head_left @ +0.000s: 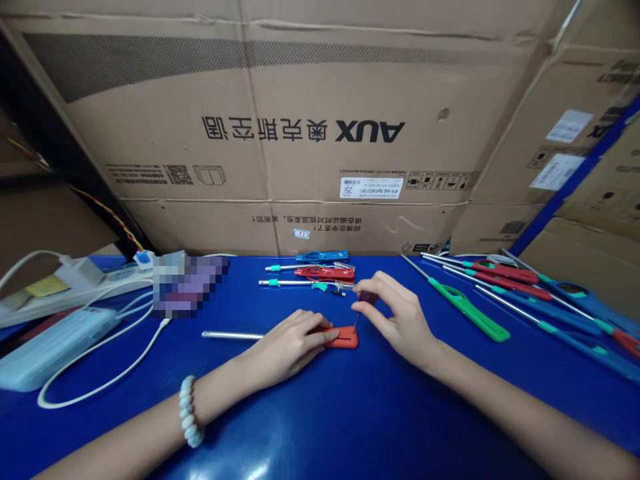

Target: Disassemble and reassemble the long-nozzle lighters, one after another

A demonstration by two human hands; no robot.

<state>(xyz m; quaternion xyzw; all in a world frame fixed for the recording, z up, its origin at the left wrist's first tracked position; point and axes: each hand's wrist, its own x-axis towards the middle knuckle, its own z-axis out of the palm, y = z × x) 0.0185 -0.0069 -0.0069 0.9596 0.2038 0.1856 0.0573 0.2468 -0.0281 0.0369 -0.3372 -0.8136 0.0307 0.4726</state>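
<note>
My left hand [293, 347] lies on the blue table, fingers pressed down on a red-handled tool [345, 337] whose thin metal shaft [233, 335] sticks out to the left. My right hand [395, 317] hovers just right of the red handle, fingers pinched round a small dark screwdriver [361, 307] whose tip points down onto the handle. A pale bead bracelet [189, 420] sits on my left wrist.
Behind my hands lie a blue tool [323, 256], a red one [325, 272] and a steel rod with teal collar [300, 283]. Several long green, red and blue tools [520, 293] lie at the right. A power strip [75, 280], power bank [50, 347] and white cable are left. Cardboard boxes [300, 133] wall the back.
</note>
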